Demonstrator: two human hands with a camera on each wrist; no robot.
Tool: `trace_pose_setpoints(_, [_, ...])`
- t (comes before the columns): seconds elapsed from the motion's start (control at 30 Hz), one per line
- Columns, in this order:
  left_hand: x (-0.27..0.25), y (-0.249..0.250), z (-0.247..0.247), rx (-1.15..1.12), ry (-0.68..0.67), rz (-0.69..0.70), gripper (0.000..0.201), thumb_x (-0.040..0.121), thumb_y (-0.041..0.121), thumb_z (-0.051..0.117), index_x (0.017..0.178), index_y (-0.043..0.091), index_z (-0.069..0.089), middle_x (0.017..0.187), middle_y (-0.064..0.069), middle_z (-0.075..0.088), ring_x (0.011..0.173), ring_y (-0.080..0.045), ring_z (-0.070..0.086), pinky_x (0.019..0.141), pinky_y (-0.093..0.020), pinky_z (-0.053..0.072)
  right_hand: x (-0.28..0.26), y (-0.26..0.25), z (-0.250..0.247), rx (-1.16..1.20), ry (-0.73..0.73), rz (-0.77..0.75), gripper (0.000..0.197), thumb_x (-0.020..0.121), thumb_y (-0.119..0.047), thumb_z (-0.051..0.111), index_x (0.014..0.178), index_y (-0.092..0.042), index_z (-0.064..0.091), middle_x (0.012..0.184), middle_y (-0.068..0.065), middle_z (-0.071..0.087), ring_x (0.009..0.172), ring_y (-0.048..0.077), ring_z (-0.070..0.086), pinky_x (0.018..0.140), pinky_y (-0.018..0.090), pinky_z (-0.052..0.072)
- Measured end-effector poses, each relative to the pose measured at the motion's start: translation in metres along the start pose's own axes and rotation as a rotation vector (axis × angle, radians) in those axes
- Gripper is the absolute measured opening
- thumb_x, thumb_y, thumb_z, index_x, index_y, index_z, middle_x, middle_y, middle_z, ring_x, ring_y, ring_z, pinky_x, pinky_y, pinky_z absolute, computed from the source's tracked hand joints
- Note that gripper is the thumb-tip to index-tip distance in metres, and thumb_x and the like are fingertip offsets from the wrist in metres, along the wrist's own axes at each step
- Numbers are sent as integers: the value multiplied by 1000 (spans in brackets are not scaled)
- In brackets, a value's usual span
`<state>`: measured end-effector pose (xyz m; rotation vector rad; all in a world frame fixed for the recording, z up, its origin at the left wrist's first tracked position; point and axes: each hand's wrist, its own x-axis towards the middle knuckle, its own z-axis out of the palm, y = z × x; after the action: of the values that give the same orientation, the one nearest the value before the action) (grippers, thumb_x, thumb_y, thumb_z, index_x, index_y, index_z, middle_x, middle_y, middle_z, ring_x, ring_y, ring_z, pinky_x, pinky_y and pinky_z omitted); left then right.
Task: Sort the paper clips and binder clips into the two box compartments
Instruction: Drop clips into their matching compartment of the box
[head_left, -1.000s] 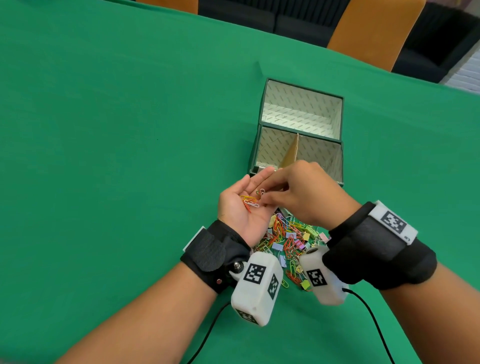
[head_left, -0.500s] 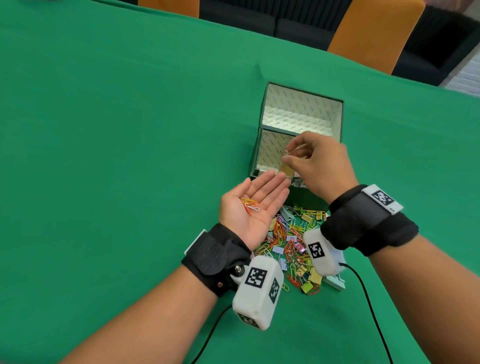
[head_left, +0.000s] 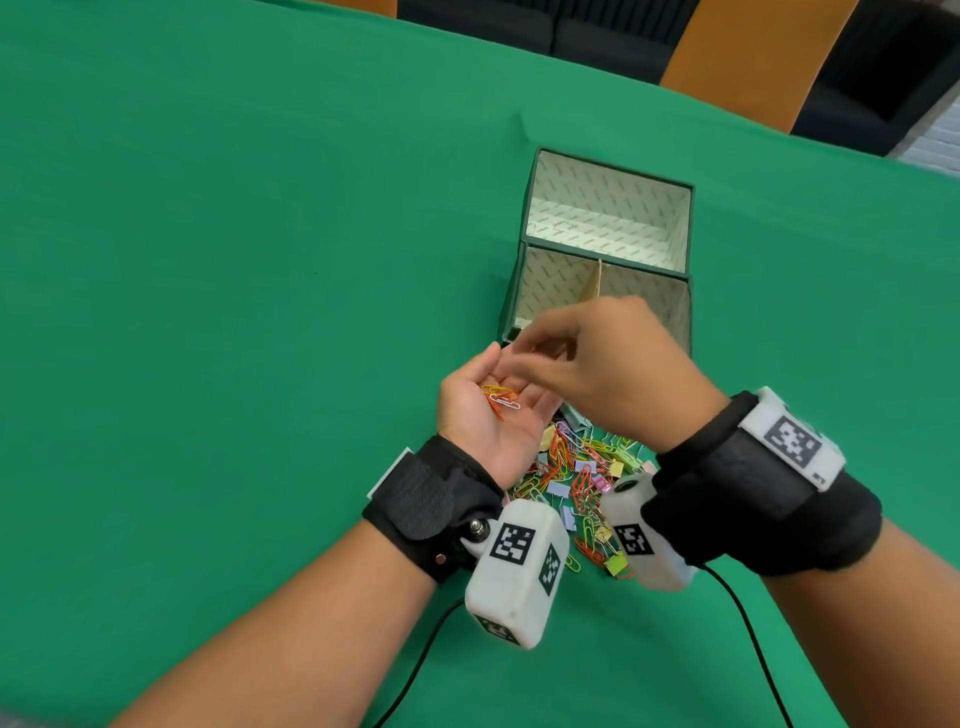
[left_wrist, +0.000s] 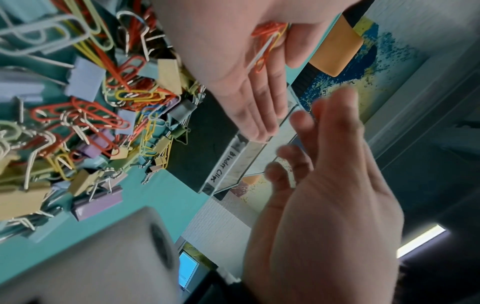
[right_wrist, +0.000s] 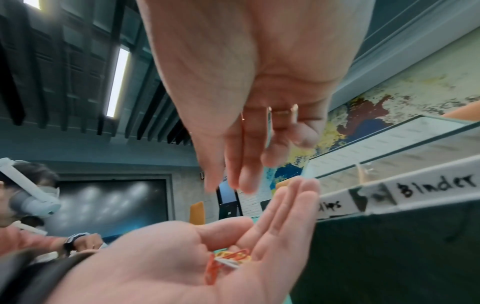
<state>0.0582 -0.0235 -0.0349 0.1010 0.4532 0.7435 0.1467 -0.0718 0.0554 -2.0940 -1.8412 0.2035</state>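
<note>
The right hand (head_left: 618, 364) hovers with its fingers (right_wrist: 233, 164) loosely extended and pointing down, holding nothing that shows. Just beneath them the left hand (head_left: 488, 410) lies palm up, fingers straight and relaxed, cradling a few paper clips (head_left: 501, 399), orange, yellow and white.

Just past both sets of fingertips stands the box (head_left: 519, 291), its near rim labelled for the two kinds; the label for binder clips (right_wrist: 436, 185) is readable. A divider (head_left: 595, 280) splits it into two compartments, and what shows of their floors looks bare, though the right hand hides much.

Below the wrists lies the pile (head_left: 576, 473) of mixed paper clips and binder clips on the cloth (head_left: 208, 260).

Judging by that, sorting has barely begun: a handful is gathered, nearly everything remains in the heap.
</note>
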Motion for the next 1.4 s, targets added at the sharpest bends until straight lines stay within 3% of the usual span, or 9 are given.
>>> trace_pose_setpoints(0.13, [4, -1, -4, 28, 12, -16, 54, 98, 25, 38, 65, 5, 75, 67, -4, 68, 67, -15, 63, 77, -26, 50, -3, -7, 16, -170, -212, 6, 24, 78, -43, 66, 101, -37, 72, 86, -8, 69, 78, 14, 65, 73, 33, 54])
trace_pose_setpoints(0.23, [3, 0, -7, 30, 25, -78, 42, 95, 30, 42, 97, 4, 75, 115, -12, 66, 113, -25, 52, 111, -38, 31, -5, -10, 26, -245, -194, -4, 21, 82, -36, 57, 98, -33, 71, 85, -1, 65, 78, 21, 64, 66, 31, 51])
trace_pose_setpoints(0.33, [3, -2, -7, 27, 11, -84, 42, 96, 30, 40, 109, 2, 68, 121, -17, 63, 121, -30, 51, 114, -43, 28, -6, -9, 26, -242, -175, -1, 23, 82, -28, 55, 97, -32, 73, 86, 0, 65, 79, 23, 64, 64, 29, 48])
trace_pose_setpoints(0.5, [0, -1, -3, 44, 2, -16, 44, 98, 26, 36, 98, -1, 71, 90, -16, 71, 82, -24, 66, 91, -36, 45, -5, -5, 19, -121, -160, 16, 15, 78, -25, 61, 83, -31, 74, 79, -6, 70, 72, 16, 65, 70, 35, 56])
trace_pose_setpoints(0.73, [-3, -2, 1, 49, -5, -2, 45, 99, 23, 37, 84, -2, 71, 87, -17, 71, 77, -26, 71, 79, -37, 55, 3, 6, 3, 121, -48, 120, 8, 81, -24, 71, 87, -26, 76, 77, -11, 72, 69, -1, 64, 68, 17, 52])
trace_pose_setpoints(0.93, [-8, 3, 5, 75, 2, -18, 44, 101, 25, 34, 115, -8, 59, 114, -28, 65, 106, -37, 65, 93, -43, 52, 30, 23, -14, 173, 310, 183, 11, 86, -27, 71, 93, -20, 75, 78, -11, 66, 69, -1, 59, 68, 15, 50])
trace_pose_setpoints(1.13, [-10, 6, 5, 147, 17, 3, 41, 99, 27, 38, 107, -1, 66, 101, -21, 70, 89, -30, 70, 82, -36, 57, 40, 34, 0, -52, -16, 244, 21, 87, -41, 67, 99, -26, 75, 97, -5, 74, 87, 11, 65, 86, 34, 55])
trace_pose_setpoints(1.3, [-15, 8, 7, 319, -58, 44, 34, 96, 24, 42, 101, 3, 68, 81, -12, 69, 71, -22, 65, 70, -29, 52, 13, 40, -15, 170, 251, 251, 16, 91, -36, 63, 93, -25, 75, 82, -13, 69, 74, 2, 60, 70, 18, 46])
trace_pose_setpoints(1.4, [-20, 11, 12, 486, -108, 59, 30, 95, 20, 44, 104, 3, 67, 77, -10, 66, 66, -21, 63, 61, -26, 52, -15, 56, -24, 394, 340, 359, 18, 88, -37, 65, 77, -25, 73, 70, -10, 71, 68, 5, 62, 71, 28, 53])
